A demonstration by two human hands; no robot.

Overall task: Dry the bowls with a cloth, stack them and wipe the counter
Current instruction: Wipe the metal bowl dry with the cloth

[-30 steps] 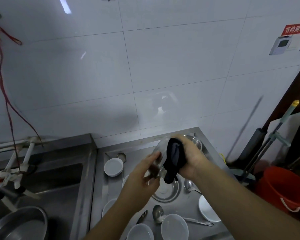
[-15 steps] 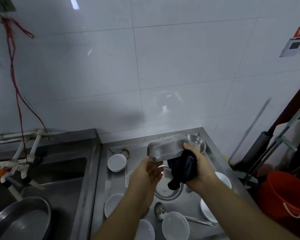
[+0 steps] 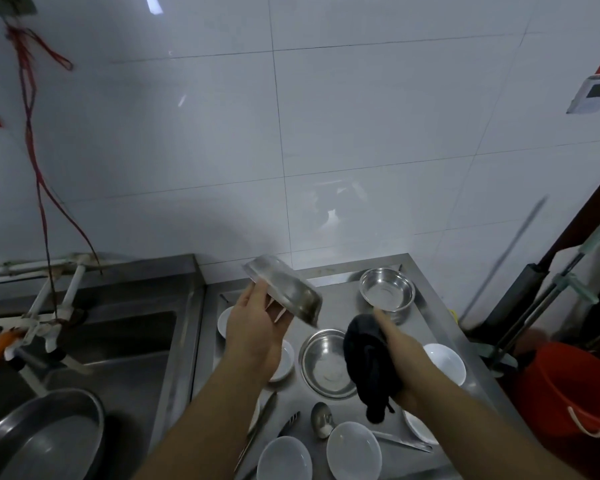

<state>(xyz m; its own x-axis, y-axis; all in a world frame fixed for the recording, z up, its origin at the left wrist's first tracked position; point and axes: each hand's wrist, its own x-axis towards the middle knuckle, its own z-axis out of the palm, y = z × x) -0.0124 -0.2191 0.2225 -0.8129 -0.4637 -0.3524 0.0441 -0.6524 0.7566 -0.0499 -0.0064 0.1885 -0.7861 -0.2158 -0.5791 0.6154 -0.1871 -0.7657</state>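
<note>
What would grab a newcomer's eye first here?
The left hand holds a tilted round steel bowl in the air above the steel counter. Beside it, the right hand grips a bunched dark cloth, over white and steel bowls scattered on the counter.

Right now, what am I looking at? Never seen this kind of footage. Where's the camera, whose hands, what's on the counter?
There is no machine here: a person works with two bare hands, filmed by one wide-angle camera on their head, looking forward and down.

The left hand holds a steel bowl tilted in the air, apart from the cloth. The right hand grips a dark cloth.

Below is a steel counter beside a sink. On the counter lie a stack of steel bowls at the back, a single steel bowl in the middle, several white bowls and a spoon. A red bucket stands on the right.
</note>
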